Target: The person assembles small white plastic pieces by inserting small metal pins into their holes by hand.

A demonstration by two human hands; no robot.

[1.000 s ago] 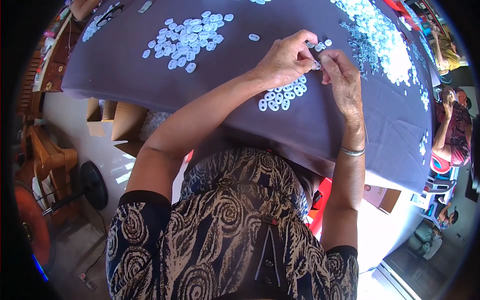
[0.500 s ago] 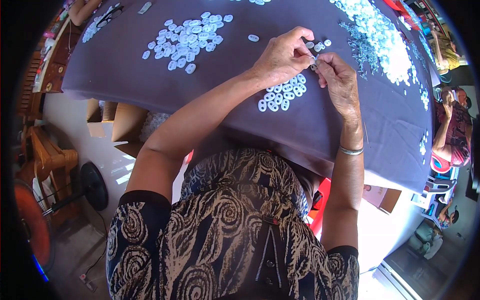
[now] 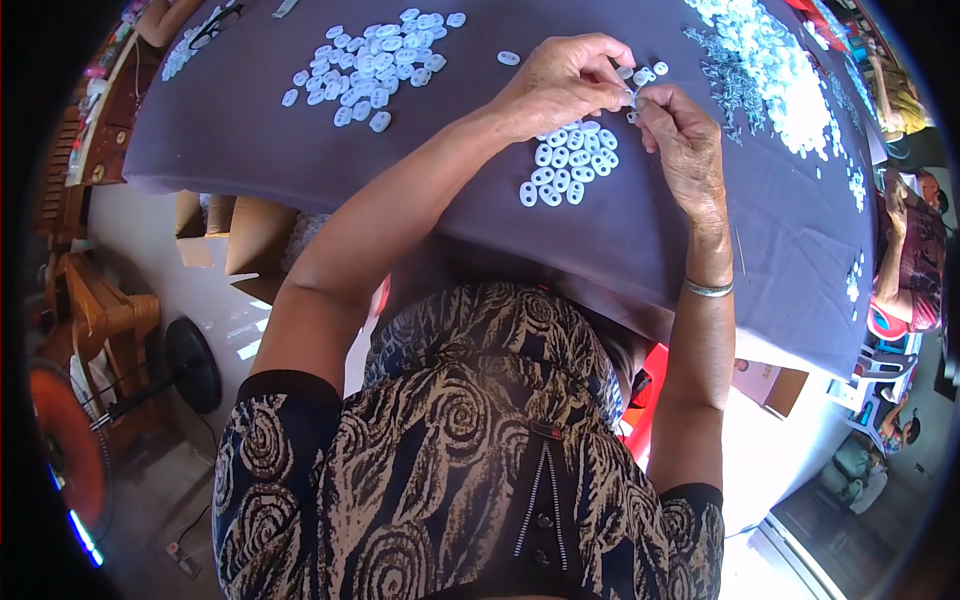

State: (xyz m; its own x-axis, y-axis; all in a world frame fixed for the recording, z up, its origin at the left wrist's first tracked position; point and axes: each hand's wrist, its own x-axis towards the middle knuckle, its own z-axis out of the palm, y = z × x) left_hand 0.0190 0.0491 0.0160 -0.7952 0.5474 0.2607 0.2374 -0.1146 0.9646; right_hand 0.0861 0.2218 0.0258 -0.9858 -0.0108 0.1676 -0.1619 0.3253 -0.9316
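Note:
My left hand point(image 3: 568, 82) and my right hand point(image 3: 684, 140) meet fingertip to fingertip above the dark tablecloth point(image 3: 430, 190). Both are closed in a pinch on a small white plastic piece point(image 3: 632, 99), mostly covered by the fingers. Just below them lies a group of white oval two-holed plastic pieces point(image 3: 572, 160), flat on the cloth. A few more small white pieces point(image 3: 645, 75) rest beyond the fingertips. A single oval piece point(image 3: 508, 58) lies apart, left of my left hand.
A loose heap of white ovals point(image 3: 385, 65) lies at the left. To the right are small dark metal parts point(image 3: 728, 85) beside a large bright heap of white pieces point(image 3: 785, 90). Glasses point(image 3: 215, 22) lie far left. A fan point(image 3: 75, 430) stands on the floor; other people sit around the table.
Both hands have shifted slightly up in the picture, still pinched together. The view has moved a little, and the pieces on the cloth keep their layout.

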